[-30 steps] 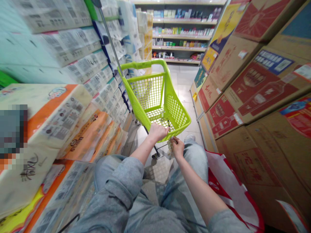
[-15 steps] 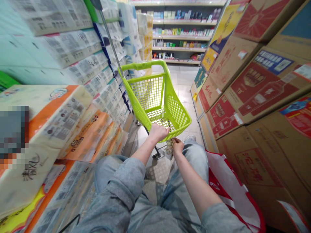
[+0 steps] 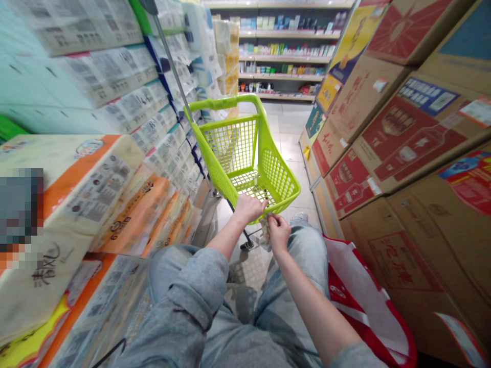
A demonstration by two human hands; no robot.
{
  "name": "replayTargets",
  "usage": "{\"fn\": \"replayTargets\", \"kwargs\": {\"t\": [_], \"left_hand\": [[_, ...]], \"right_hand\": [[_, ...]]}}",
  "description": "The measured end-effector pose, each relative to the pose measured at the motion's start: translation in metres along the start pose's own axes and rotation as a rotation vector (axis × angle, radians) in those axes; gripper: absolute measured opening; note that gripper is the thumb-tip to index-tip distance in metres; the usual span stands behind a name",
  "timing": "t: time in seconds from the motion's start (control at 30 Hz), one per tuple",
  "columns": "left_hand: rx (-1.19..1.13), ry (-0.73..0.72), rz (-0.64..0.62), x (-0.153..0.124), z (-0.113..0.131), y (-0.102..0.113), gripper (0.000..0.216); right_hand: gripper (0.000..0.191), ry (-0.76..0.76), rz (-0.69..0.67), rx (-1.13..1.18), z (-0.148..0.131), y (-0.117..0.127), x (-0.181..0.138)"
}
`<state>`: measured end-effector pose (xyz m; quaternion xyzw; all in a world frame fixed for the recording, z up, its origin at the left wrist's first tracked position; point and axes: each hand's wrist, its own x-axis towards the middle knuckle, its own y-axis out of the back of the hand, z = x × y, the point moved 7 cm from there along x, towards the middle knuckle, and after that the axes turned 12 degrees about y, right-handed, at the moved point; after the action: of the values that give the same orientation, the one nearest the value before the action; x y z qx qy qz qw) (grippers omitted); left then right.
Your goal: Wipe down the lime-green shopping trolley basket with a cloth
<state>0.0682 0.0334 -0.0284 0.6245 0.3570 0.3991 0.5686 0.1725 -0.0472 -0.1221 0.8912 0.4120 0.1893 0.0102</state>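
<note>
A lime-green shopping basket cart [image 3: 282, 176] with lattice sides stands in front of my knees. My left hand [image 3: 249, 208] is closed over its near rim, with the fingertips mostly hidden. Just below and to the right, my right hand [image 3: 279, 232] pinches a small, pale, lumpy hanging thing [image 3: 264, 232] under the rim. It may be a packet or a string of beads; its kind cannot be made out. A few small dark bits show on the basket floor near my left hand.
Stacked tissue packs [image 3: 126, 204] line the left side, and cardboard cartons [image 3: 387, 245] rise on the right. A red and white bag [image 3: 368, 301] is beside my right leg. Shelves of small goods [image 3: 284, 56] are at the aisle's far end. One cart caster [image 3: 246, 245] shows below.
My right hand has moved slightly up and left, raising the pale lumpy thing a little against the rim. My left hand stays on the rim. The whole view has shifted slightly.
</note>
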Motion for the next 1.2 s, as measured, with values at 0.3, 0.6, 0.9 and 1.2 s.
{"fn": "replayTargets", "kwargs": {"t": [0.3,0.6,0.9,1.2], "left_hand": [[-0.003,0.005,0.025,-0.001,-0.001,0.001,0.059],[0.005,-0.003,0.032,-0.001,-0.002,-0.001,0.062],[-0.007,0.001,0.026,0.001,-0.001,-0.001,0.062],[0.000,0.010,0.012,0.000,-0.002,0.000,0.063]], "right_hand": [[0.025,0.112,0.043,-0.003,-0.013,-0.007,0.000],[0.032,0.005,-0.051,-0.022,0.008,-0.008,-0.014],[0.031,-0.038,-0.020,0.002,0.016,-0.012,0.002],[0.026,-0.336,0.045,0.082,0.057,-0.012,-0.026]]}}
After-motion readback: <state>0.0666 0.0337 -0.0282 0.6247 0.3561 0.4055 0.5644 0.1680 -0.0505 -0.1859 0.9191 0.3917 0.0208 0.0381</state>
